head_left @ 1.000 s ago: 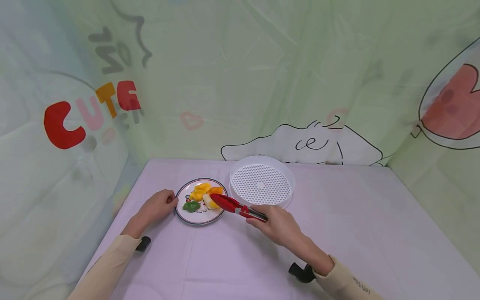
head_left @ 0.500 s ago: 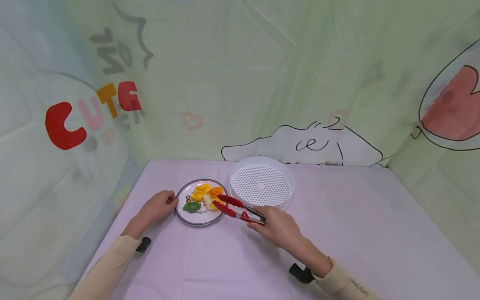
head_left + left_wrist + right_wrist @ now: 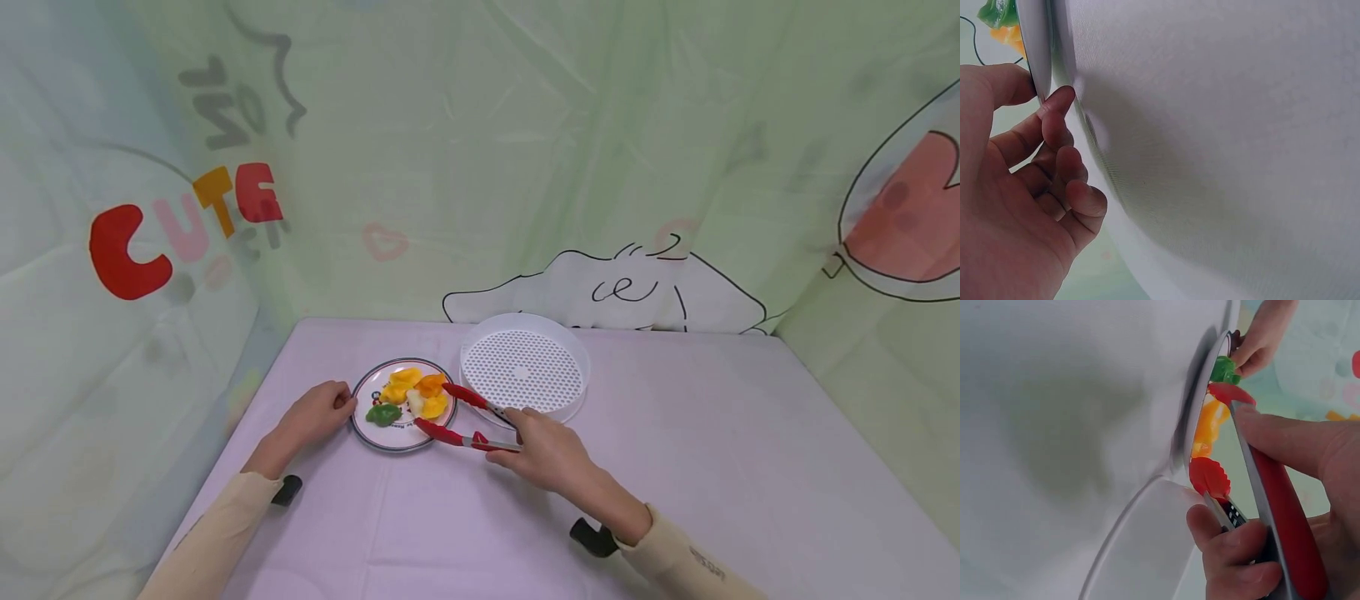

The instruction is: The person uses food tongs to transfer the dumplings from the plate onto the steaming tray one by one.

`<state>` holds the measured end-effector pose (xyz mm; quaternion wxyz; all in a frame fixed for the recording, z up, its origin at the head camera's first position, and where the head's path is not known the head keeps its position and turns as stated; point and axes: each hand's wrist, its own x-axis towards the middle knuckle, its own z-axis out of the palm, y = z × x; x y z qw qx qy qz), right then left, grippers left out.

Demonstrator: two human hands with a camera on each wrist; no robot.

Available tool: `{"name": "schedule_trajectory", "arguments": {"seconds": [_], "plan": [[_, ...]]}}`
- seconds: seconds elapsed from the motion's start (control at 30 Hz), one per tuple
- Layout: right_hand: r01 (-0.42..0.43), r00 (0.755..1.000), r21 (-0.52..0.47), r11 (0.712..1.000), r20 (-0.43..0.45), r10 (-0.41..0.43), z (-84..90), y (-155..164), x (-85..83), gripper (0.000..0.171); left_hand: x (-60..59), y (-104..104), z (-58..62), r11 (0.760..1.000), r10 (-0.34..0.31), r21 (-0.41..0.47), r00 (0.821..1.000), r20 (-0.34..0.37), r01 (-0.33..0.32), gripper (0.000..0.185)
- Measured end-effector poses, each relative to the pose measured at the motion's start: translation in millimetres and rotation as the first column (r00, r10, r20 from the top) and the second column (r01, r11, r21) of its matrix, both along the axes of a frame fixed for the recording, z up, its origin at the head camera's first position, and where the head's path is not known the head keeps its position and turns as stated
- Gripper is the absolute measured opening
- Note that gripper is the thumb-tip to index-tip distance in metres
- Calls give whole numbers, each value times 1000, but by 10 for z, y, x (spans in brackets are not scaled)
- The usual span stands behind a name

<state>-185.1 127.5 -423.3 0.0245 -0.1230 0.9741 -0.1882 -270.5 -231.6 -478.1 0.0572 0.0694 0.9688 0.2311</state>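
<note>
The right hand (image 3: 551, 454) grips red tongs (image 3: 461, 417) with thumb and fingers curled round the handles, the two arms spread wide on either side of the yellow and orange dumplings (image 3: 422, 395) on the small plate (image 3: 390, 438). The left hand (image 3: 315, 412) pinches that plate's near-left rim between thumb and curled fingers (image 3: 1054, 122). A white perforated steamer tray (image 3: 523, 367) sits just beside the plate on the table (image 3: 675, 467).

Table (image 3: 675, 467) has a pale lilac cloth over it. Sitting right on it: a small round plate (image 3: 390, 439) of food and just beside it a white perforated tray (image 3: 525, 367).
</note>
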Motion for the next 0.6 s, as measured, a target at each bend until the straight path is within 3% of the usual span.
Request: {"name": "schedule_trajectory", "arguments": {"seconds": [0.6], "plan": [[7, 1000, 25, 1000, -11, -7, 41, -16, -71, 55, -27, -35, -46, 1000, -7, 13, 1000, -10, 8, 17]]}}
